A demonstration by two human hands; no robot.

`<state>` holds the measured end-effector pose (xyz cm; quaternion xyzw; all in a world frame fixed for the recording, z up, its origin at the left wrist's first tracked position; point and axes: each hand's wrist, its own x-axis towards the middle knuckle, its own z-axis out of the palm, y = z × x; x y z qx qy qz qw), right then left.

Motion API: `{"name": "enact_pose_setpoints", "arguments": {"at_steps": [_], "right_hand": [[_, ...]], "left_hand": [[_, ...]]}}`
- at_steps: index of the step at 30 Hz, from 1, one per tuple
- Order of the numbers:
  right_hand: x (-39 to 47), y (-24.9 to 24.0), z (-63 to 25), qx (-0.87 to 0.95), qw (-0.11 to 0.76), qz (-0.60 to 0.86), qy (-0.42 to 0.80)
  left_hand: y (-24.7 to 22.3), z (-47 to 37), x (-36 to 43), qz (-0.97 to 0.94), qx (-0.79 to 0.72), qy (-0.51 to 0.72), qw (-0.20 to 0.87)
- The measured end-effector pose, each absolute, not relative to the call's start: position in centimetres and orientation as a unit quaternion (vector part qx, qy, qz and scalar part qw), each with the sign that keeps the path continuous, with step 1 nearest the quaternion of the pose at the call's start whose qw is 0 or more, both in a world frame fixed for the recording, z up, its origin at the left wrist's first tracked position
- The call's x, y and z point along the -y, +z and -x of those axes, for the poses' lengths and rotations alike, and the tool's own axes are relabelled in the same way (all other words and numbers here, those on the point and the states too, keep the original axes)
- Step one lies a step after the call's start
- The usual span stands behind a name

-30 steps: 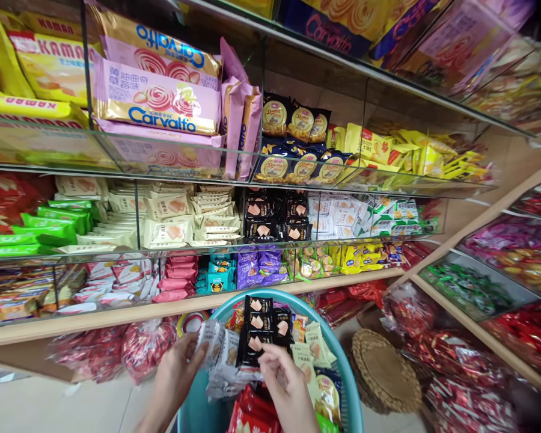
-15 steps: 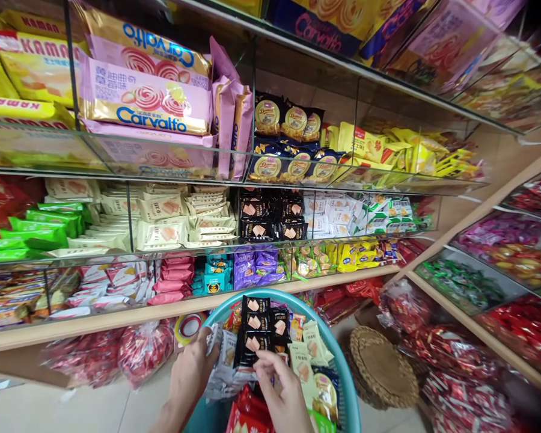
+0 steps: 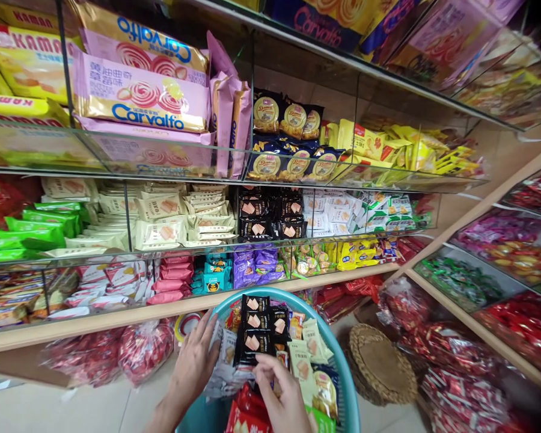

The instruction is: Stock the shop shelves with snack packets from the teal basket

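A teal plastic basket (image 3: 349,367) full of wrapped snacks sits below the shelves. My left hand (image 3: 196,358) reaches over its left side, fingers stretched and apart, beside silvery-white snack packets (image 3: 228,347). Black snack packets (image 3: 253,322) lie stacked in the basket's middle. At their lower edge, my right hand (image 3: 282,385) has its thumb and index finger curled close together; whether a packet is between them is hidden. Cream packets (image 3: 303,364), a round-label cookie packet (image 3: 325,391) and red packets (image 3: 247,412) lie around my right hand.
Glass-fronted shelves (image 3: 193,246) packed with snacks run across the front. More candy compartments (image 3: 464,282) stand at the right. On the floor are bagged red sweets (image 3: 146,349), a tape roll (image 3: 187,325) and a woven stool (image 3: 383,364).
My left hand's fingers have loosened from the silvery-white packets and straightened, with the hand lifting slightly left. My right hand stays nearly in place. The view has shifted slightly.
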<state>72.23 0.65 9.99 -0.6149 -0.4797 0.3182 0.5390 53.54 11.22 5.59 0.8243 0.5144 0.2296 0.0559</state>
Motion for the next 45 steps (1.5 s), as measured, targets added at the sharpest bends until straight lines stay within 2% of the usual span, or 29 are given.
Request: {"name": "enact_pose_setpoints", "arguments": {"at_steps": [6, 16, 23, 28, 33, 45], "right_hand": [[-0.3, 9.9, -72.3, 0.477, 0.55, 0.616, 0.301], [1.2, 9.8, -72.3, 0.457, 0.567, 0.64, 0.244], [1.9, 9.5, -72.4, 0.466, 0.556, 0.652, 0.219], [2.1, 9.2, -72.7, 0.45, 0.563, 0.662, 0.206], [2.0, 8.5, -72.5, 0.462, 0.556, 0.661, 0.201], [1.8, 6.9, -73.2, 0.469, 0.547, 0.659, 0.216]], "left_hand": [[3.3, -53.4, -11.7, -0.839, -0.468, 0.256, 0.105], [0.9, -52.9, -13.3, -0.855, -0.422, 0.278, 0.12], [2.0, -49.9, -14.3, -0.871, -0.393, 0.2, 0.217], [3.7, -49.4, -13.7, -0.924, -0.313, 0.17, 0.14], [3.9, -50.3, -13.2, -0.938, -0.315, 0.117, 0.085], [3.8, -50.9, -13.6, -0.936, -0.322, 0.107, 0.095]]}}
